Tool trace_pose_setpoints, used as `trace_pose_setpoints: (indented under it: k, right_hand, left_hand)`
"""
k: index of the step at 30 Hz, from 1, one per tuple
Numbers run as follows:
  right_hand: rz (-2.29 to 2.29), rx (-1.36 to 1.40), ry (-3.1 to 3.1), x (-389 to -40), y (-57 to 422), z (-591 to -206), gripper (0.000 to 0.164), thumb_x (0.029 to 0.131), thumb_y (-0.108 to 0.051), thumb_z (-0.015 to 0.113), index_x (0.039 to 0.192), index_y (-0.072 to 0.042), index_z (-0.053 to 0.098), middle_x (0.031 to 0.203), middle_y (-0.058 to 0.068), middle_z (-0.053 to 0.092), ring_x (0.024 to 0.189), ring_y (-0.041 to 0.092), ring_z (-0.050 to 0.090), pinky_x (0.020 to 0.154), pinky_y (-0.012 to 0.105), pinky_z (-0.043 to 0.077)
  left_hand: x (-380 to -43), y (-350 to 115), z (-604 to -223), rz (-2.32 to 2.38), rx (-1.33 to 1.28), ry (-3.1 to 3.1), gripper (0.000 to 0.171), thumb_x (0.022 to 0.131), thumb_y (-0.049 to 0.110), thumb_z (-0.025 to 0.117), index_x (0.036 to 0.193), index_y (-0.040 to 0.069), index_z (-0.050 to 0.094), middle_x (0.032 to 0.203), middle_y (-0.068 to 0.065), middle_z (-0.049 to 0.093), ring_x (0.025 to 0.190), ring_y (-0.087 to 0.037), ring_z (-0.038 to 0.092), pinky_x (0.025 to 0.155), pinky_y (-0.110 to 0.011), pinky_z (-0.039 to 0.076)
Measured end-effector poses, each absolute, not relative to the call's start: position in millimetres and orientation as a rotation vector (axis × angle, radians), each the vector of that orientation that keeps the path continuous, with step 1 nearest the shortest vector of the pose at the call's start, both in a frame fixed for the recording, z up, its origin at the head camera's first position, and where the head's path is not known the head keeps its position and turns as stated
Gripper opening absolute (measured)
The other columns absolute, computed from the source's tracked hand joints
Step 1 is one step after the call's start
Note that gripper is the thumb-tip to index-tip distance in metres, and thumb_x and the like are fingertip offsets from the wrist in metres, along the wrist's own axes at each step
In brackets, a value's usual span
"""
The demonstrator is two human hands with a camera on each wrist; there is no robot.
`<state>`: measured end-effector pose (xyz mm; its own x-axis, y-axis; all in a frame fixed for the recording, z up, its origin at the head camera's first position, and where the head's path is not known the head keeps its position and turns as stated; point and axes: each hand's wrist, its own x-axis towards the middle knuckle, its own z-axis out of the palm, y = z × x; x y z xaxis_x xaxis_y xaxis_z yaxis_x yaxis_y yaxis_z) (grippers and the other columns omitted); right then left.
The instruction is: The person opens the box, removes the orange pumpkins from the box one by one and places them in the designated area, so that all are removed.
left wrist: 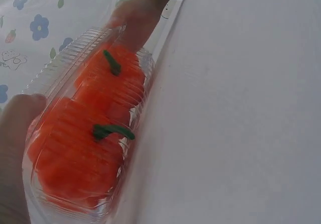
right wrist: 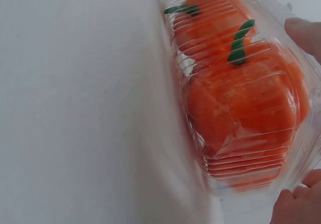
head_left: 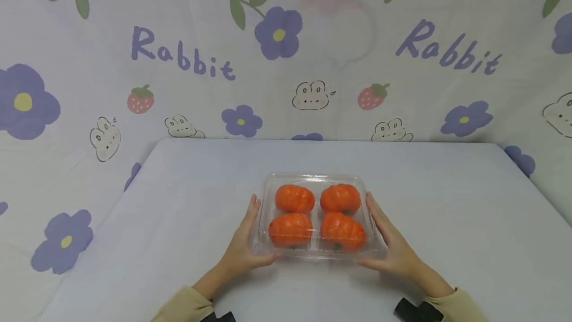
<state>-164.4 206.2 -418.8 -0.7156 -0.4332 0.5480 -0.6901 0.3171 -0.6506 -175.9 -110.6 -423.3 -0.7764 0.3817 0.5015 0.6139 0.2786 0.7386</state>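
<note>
Box (head_left: 315,236) at mid-table (head_left: 315,289), four orange pumpkins (head_left: 290,230) inside in two rows, left hand (head_left: 243,254) and right hand (head_left: 396,254) gripping it — fingers along the sides, thumbs by the near edge

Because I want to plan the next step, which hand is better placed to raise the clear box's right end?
Right, probably: the right hand holds the clear box at that end, while the left hand holds the opposite end.

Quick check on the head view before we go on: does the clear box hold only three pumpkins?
No, four orange pumpkins show in the clear box, set in two rows of two.
</note>
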Motion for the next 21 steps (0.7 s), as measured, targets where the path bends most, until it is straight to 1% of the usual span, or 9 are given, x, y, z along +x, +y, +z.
trace_pose_setpoints:
  k: [2, 4, 8, 10, 16, 18, 21]
  right_hand:
    - [1.404, 1.019, -2.281, -163, 207, -422, 0.110, 0.048, 0.008, 0.081, 0.134, 0.017, 0.012, 0.138, 0.037, 0.008, 0.131, 0.037, 0.006, 0.105, 0.021, 0.010]
    - [1.458, 1.025, -2.257, -163, 206, -426, 0.111, 0.049, 0.011, 0.079, 0.134, 0.017, 0.008, 0.137, 0.038, 0.006, 0.131, 0.035, 0.004, 0.105, 0.021, 0.009]
    - [1.520, 1.004, -2.253, -163, 203, -430, 0.112, 0.051, 0.015, 0.076, 0.135, 0.016, 0.002, 0.137, 0.039, 0.002, 0.132, 0.025, 0.006, 0.104, 0.019, 0.010]
    - [1.490, 0.985, -2.273, -163, 203, -430, 0.110, 0.052, 0.013, 0.077, 0.135, 0.016, 0.004, 0.137, 0.039, 0.003, 0.133, 0.022, 0.006, 0.104, 0.018, 0.009]
    - [1.472, 0.985, -2.272, -165, 205, -429, 0.102, 0.054, 0.010, 0.077, 0.134, 0.017, 0.014, 0.137, 0.038, 0.004, 0.132, 0.028, 0.005, 0.104, 0.017, 0.009]
    - [1.509, 0.989, -2.265, -165, 206, -429, 0.100, 0.055, 0.012, 0.076, 0.134, 0.017, 0.014, 0.137, 0.039, 0.004, 0.133, 0.023, 0.007, 0.103, 0.016, 0.010]
    - [1.577, 0.988, -2.239, -164, 208, -432, 0.099, 0.054, 0.017, 0.074, 0.134, 0.017, 0.015, 0.136, 0.040, 0.004, 0.132, 0.014, 0.011, 0.103, 0.015, 0.012]
  left_hand:
    - [-173, -110, -424, -1.528, -0.880, -2.352, 0.099, 0.057, 0.002, 0.079, 0.135, -0.014, 0.020, 0.139, -0.033, 0.009, 0.125, -0.048, 0.015, 0.095, -0.060, 0.020]
    - [-172, -111, -425, -1.563, -0.841, -2.381, 0.098, 0.058, 0.003, 0.079, 0.135, -0.012, 0.021, 0.140, -0.032, 0.010, 0.126, -0.045, 0.014, 0.096, -0.060, 0.019]
    - [-173, -114, -426, -1.631, -0.809, -2.401, 0.099, 0.059, 0.002, 0.080, 0.135, -0.013, 0.019, 0.139, -0.029, 0.020, 0.127, -0.039, 0.022, 0.099, -0.052, 0.022]
    - [-175, -115, -427, -1.644, -0.819, -2.399, 0.098, 0.059, 0.002, 0.080, 0.135, -0.014, 0.020, 0.137, -0.029, 0.025, 0.125, -0.039, 0.026, 0.098, -0.050, 0.025]
    - [-176, -115, -426, -1.686, -0.833, -2.382, 0.092, 0.061, 0.000, 0.079, 0.133, -0.014, 0.024, 0.134, -0.031, 0.030, 0.122, -0.040, 0.032, 0.097, -0.049, 0.029]
    - [-176, -114, -426, -1.703, -0.842, -2.364, 0.090, 0.061, -0.002, 0.078, 0.132, -0.015, 0.025, 0.133, -0.031, 0.032, 0.120, -0.040, 0.033, 0.096, -0.049, 0.030]
    - [-176, -113, -429, -1.733, -0.872, -2.325, 0.086, 0.060, -0.006, 0.077, 0.130, -0.017, 0.027, 0.132, -0.032, 0.033, 0.119, -0.041, 0.034, 0.098, -0.043, 0.031]
